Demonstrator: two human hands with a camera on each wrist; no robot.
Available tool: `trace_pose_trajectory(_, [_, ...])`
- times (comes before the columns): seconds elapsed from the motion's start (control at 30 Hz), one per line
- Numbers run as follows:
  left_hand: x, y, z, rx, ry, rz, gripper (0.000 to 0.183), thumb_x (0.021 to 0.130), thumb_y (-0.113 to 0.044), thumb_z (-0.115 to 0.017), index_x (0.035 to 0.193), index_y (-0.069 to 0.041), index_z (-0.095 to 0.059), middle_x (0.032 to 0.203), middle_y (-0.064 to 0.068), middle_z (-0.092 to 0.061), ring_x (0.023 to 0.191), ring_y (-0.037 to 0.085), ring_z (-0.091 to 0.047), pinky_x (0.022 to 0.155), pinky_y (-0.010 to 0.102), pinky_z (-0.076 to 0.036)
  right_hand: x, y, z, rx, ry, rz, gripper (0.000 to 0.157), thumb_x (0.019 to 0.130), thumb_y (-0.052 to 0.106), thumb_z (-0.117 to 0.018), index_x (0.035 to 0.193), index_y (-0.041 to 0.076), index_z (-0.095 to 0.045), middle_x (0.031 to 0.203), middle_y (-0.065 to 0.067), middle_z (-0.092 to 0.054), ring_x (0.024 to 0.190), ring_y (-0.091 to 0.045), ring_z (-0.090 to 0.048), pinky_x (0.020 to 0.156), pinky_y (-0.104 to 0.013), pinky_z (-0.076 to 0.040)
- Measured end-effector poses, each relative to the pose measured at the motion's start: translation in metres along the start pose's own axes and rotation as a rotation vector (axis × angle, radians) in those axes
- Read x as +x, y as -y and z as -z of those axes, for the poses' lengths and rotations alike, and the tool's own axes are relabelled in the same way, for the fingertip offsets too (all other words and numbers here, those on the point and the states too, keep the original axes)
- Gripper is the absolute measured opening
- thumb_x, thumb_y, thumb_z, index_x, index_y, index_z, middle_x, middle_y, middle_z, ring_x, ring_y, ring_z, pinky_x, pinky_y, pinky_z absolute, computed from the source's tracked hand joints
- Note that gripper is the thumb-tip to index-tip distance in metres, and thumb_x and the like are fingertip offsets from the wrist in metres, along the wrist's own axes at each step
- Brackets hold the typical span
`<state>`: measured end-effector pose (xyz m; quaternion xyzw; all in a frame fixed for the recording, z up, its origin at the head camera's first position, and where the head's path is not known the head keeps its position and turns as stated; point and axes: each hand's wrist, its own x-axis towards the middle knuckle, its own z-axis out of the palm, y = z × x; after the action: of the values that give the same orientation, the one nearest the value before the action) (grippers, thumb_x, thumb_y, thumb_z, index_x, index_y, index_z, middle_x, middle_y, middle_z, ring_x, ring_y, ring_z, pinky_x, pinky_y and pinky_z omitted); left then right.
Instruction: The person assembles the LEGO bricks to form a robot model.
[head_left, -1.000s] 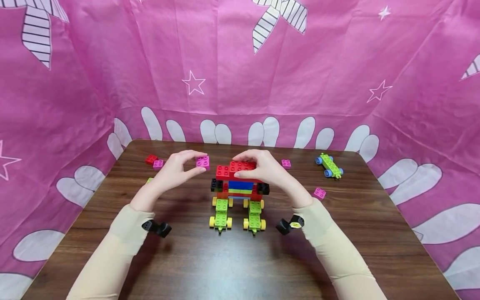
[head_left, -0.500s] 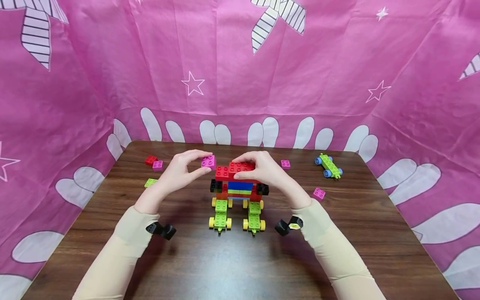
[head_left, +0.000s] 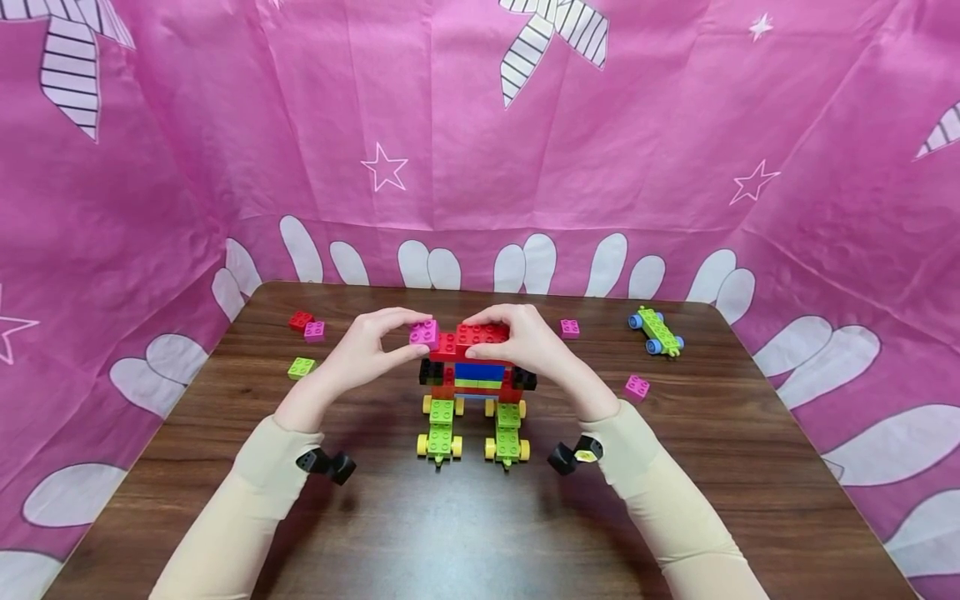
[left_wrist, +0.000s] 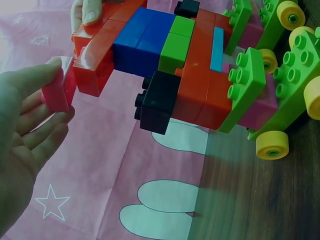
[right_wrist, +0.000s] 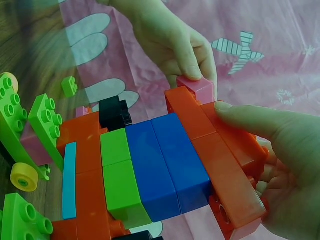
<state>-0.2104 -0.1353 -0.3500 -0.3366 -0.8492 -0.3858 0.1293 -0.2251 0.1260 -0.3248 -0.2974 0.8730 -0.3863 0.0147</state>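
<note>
A block model stands mid-table on two green wheeled bases point(head_left: 441, 433) with yellow wheels. Its body stacks red, lime and blue bricks point(head_left: 480, 372), and a black brick point(left_wrist: 159, 102) juts from each side. My left hand point(head_left: 352, 358) pinches a pink brick point(head_left: 423, 334) between thumb and fingers, right at the left end of the model's top red layer point(left_wrist: 94, 72). In the right wrist view the pink brick point(right_wrist: 199, 89) overlaps that red end. My right hand point(head_left: 528, 342) grips the raised red brick point(head_left: 482, 335) on top, thumb on its near side.
On the table point(head_left: 480, 533), a red brick point(head_left: 301, 321), a pink brick point(head_left: 314, 331) and a lime brick point(head_left: 302, 367) lie left. To the right are two pink bricks point(head_left: 570, 328) and a green wheeled base point(head_left: 655, 331) with blue wheels. Pink curtain point(head_left: 480, 167) surrounds the table.
My left hand has moved right with the pink brick, from apart from the model to the left end of its red top. The right hand keeps its grip there.
</note>
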Motion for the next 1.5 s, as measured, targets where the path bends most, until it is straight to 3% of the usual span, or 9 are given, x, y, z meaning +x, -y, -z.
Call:
trace_pose_trajectory(0.47, [0.0,0.001,-0.002,-0.035,0.01,0.018,0.043,0.082,-0.017,-0.077,0.122,-0.006,-0.065,0.117,0.008,-0.068,0.11,0.023,-0.062,0.095,0.044,-0.05,0.0,0.0,-0.001,0.011,-0.015,0.007,0.038,0.079,0.026,-0.08,0.113,0.011,-0.072,0.106,-0.003,-0.073,0.093,-0.015,-0.064,0.078,-0.032,-0.054])
trace_pose_trajectory(0.9, [0.008,0.002,0.001,-0.021,0.021,-0.036,0.038,0.078,-0.013,-0.081,0.113,-0.005,-0.069,0.109,0.008,-0.071,0.103,0.021,-0.066,0.091,0.038,-0.052,0.001,-0.001,-0.002,0.011,-0.013,-0.001,0.037,0.079,0.026,-0.08,0.113,0.011,-0.072,0.106,-0.003,-0.073,0.093,-0.015,-0.063,0.078,-0.032,-0.054])
trace_pose_trajectory(1.2, [0.013,-0.001,0.005,-0.02,0.069,-0.027,0.038,0.077,-0.013,-0.081,0.112,-0.003,-0.07,0.107,0.009,-0.072,0.102,0.023,-0.066,0.09,0.044,-0.052,0.001,0.0,-0.001,0.022,-0.005,0.0,0.039,0.079,0.025,-0.08,0.113,0.01,-0.071,0.107,-0.004,-0.073,0.093,-0.016,-0.063,0.078,-0.032,-0.054])
trace_pose_trajectory(1.5, [0.019,-0.006,0.011,0.006,0.141,0.025,0.04,0.077,-0.017,-0.082,0.114,-0.004,-0.07,0.109,0.008,-0.072,0.103,0.022,-0.066,0.089,0.04,-0.053,0.001,0.0,-0.001,0.033,-0.005,-0.001,0.039,0.079,0.026,-0.081,0.113,0.01,-0.072,0.106,-0.005,-0.073,0.09,-0.017,-0.062,0.075,-0.031,-0.053])
